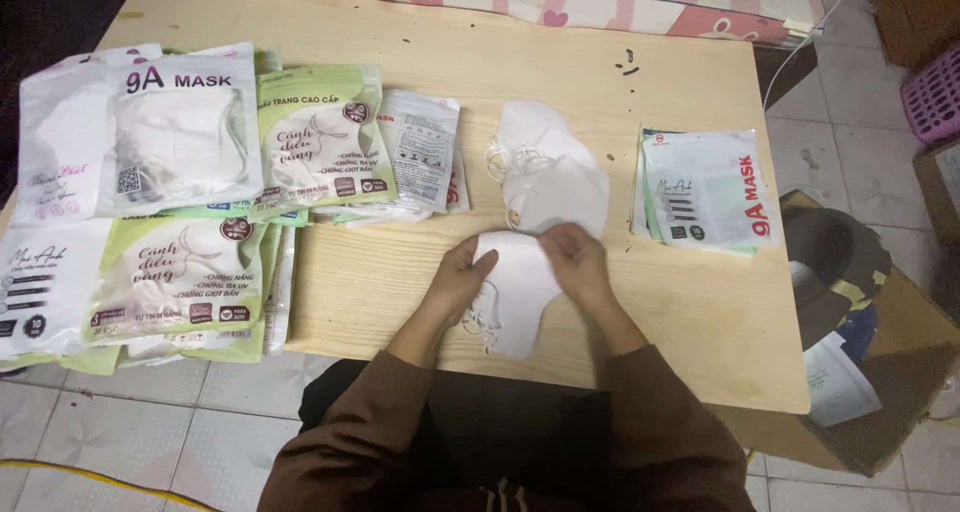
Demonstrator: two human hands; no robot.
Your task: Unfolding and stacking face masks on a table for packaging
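From the head camera I look down on a pale wooden worktop (690,312), where my left hand (458,277) and right hand (578,262) both pinch the top edge of a folded white face mask (518,297) lying flat near the front edge, just before my lap. My left grip is pressed on its upper left corner, my right on the upper right. I judge the mask light, soft and floppy, easy to crease, so the edges or the thin ear loops (482,320) trailing at its left are the places to hold. Just beyond lies a loose pile of white masks (548,172). Flat mask packets (190,172) crowd the left side, a smaller stack of packets (705,187) sits to the right. My fingertips hide the mask's upper rim, and the far-left packets are cut off.
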